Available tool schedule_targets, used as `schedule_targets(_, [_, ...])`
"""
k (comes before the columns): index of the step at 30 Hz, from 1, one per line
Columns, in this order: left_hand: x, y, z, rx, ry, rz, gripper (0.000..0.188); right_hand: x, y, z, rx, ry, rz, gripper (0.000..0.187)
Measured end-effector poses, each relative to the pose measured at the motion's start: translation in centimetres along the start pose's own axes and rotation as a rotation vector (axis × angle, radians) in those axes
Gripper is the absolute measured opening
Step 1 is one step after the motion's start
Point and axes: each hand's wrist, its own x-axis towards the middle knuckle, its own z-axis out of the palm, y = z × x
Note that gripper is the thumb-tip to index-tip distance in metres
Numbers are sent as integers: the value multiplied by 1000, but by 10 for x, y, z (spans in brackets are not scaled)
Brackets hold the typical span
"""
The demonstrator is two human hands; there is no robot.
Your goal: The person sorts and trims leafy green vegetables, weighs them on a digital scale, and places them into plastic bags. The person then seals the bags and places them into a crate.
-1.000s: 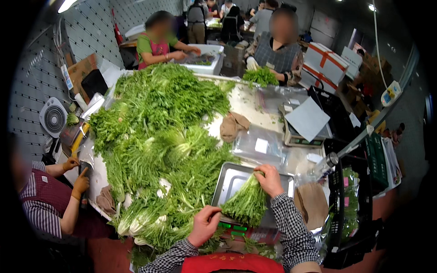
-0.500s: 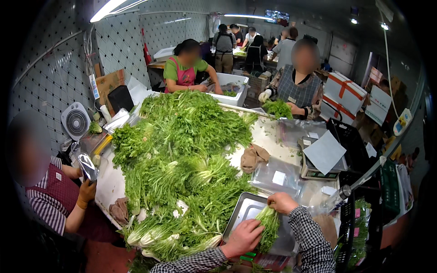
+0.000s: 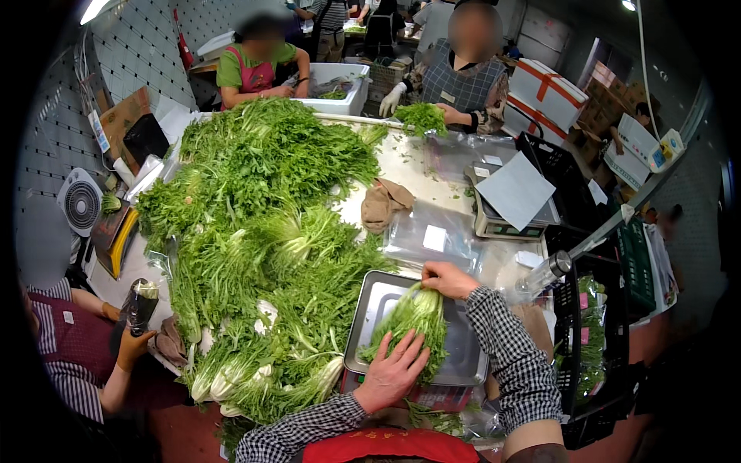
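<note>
A bunch of frilly leafy greens [image 3: 414, 318] lies on a shallow metal tray [image 3: 465, 373] in front of me, with its pale stem end toward the far side. My right hand [image 3: 450, 279] pinches that stem end, thumb and fingers closed. Over the leafy end, my left hand [image 3: 392, 372] rests with fingers spread and holds nothing. Under the tray, part of a red base [image 3: 440, 398] shows. To the left, a large heap of the same greens [image 3: 255, 231] covers much of the white table [image 3: 417, 166].
Right of the tray stand a clear cylinder [image 3: 549, 270], a scale with a grey sheet [image 3: 515, 190] and a black crate [image 3: 590, 339] of packed greens. Clear bags [image 3: 432, 231] and a brown cloth [image 3: 386, 205] lie beyond. Co-workers stand left and opposite; one holds bagged greens [image 3: 142, 305].
The view has shifted, lowering the far side. The bunch lies flatter on the tray, and my left fingers have spread over its leaves. The co-worker's bag at left now shows greens inside.
</note>
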Motion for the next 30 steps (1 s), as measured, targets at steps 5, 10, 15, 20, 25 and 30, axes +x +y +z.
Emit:
schedule_targets(5, [-1, 2, 8, -32, -16, 11, 45, -4, 10, 13, 472, 254, 144, 8])
schedule_targets(10, [-3, 3, 11, -60, -43, 26, 47, -2, 1, 16, 932, 505, 333, 9])
schedule_targets(15, [-4, 1, 11, -71, -57, -4, 51, -2, -4, 13, 713, 629, 163, 9])
schedule_targets(20, [-10, 0, 10, -91, -41, -43, 58, -32, -104, 5, 650, 356, -187, 15])
schedule_targets(25, [-10, -4, 11, -71, -47, -26, 59, -47, -72, -8, 105, 481, 19, 19])
schedule_targets(30, [-7, 0, 7, -124, -16, -31, 56, -56, -33, 11, -116, 412, 161, 30])
